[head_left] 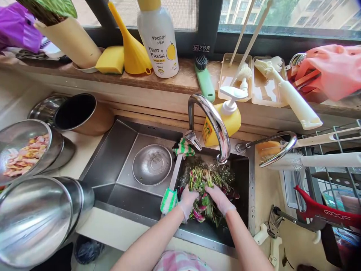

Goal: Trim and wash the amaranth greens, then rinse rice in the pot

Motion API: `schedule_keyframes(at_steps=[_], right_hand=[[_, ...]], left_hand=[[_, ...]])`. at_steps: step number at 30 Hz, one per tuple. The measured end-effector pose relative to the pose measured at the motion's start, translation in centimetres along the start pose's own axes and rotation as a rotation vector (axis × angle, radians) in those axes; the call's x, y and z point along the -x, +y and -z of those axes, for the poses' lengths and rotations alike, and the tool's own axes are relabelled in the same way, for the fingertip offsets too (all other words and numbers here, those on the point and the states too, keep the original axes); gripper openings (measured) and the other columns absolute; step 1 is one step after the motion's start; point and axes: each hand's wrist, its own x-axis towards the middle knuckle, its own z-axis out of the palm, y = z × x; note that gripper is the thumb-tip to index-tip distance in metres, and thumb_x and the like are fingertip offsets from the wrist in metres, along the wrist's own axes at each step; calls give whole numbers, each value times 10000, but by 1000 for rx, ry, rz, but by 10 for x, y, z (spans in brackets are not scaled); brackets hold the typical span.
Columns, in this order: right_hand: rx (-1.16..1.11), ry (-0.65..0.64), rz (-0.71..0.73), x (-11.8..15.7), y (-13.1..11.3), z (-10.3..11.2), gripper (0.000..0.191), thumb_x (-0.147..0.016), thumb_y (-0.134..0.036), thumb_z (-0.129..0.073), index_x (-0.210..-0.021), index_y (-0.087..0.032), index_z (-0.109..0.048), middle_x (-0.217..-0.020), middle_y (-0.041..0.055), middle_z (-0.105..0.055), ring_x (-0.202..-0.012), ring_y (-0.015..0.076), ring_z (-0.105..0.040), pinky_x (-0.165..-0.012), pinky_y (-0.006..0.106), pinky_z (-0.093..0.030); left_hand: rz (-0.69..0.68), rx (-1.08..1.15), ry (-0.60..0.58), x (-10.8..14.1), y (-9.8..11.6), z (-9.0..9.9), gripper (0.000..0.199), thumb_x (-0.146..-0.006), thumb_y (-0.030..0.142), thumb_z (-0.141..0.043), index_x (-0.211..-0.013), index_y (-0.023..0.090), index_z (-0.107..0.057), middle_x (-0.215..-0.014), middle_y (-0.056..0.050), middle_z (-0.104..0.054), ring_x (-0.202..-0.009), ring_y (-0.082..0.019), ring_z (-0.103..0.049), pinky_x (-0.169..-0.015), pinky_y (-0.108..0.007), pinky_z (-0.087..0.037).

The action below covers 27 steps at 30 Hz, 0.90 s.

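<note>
A bunch of leafy greens (205, 199) with green stems and purple-red leaves is in the right sink basin (244, 210), over water that looks bubbly near the faucet (210, 109). My left hand (188, 201), in a thin clear glove, grips the bunch from its left side. My right hand (220, 198), gloved the same way, grips it from the right. The fingertips of both hands are partly hidden among leaves and stems. Just left of my left hand, a bar with green-and-white striped cloth ends (169, 201) lies across the divider.
A perforated steel strainer (152, 165) sits in the left basin. Steel bowls (31, 222) and a strainer of cut meat (26, 154) stand at left. A yellow soap bottle (222, 122) is behind the faucet. Racks and a red-handled tool (324, 212) crowd the right.
</note>
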Motion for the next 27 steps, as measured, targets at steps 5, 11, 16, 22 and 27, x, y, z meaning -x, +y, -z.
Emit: schedule_keyframes(at_steps=[5, 11, 16, 22, 27], right_hand=[[80, 218, -141, 33, 10, 33, 590, -832, -474, -510, -1301, -118, -540, -1109, 132, -695, -1028, 267, -644, -911, 356, -470], [703, 496, 90, 44, -9, 0, 535, -893, -287, -444, -1415, -171, -439, -1299, 178, -565, -1166, 321, -551, -970, 411, -412], [753, 303, 59, 13, 0, -8, 563, -845, -152, -481, -1402, -71, -459, -1338, 223, -530, -1241, 322, -500, -1026, 379, -374], [569, 409, 104, -2, 4, -6, 637, -898, -422, -472, -1432, -82, -405, -1337, 220, -535, -1232, 312, -516, -1015, 376, -387], [472, 343, -39, -7, 10, -7, 470, -901, -265, -387, -1336, -132, -507, -1214, 149, -640, -1089, 243, -613, -927, 326, -437]], left_hand=[[-178, -16, -70, 30, -1, 28, 335, -818, 322, -631, -1126, 197, -591, -1069, -80, -714, -1003, -203, -660, -900, -280, -476], [-252, -445, -35, 11, 18, 9, 441, -775, 160, -607, -1211, 178, -544, -1135, -99, -681, -1057, -212, -630, -926, -289, -439], [-118, -467, -112, 3, 25, -4, 584, -714, 129, -654, -1284, 145, -530, -1093, -125, -713, -1002, -256, -663, -863, -299, -460], [-218, -674, -66, 21, 14, 10, 842, -735, 245, -684, -1491, 209, -314, -1372, -194, -531, -1263, -356, -504, -1037, -457, -357], [-249, -679, -176, 21, 17, 13, 714, -769, 239, -647, -1446, 259, -420, -1472, -156, -443, -1330, -336, -446, -1103, -438, -294]])
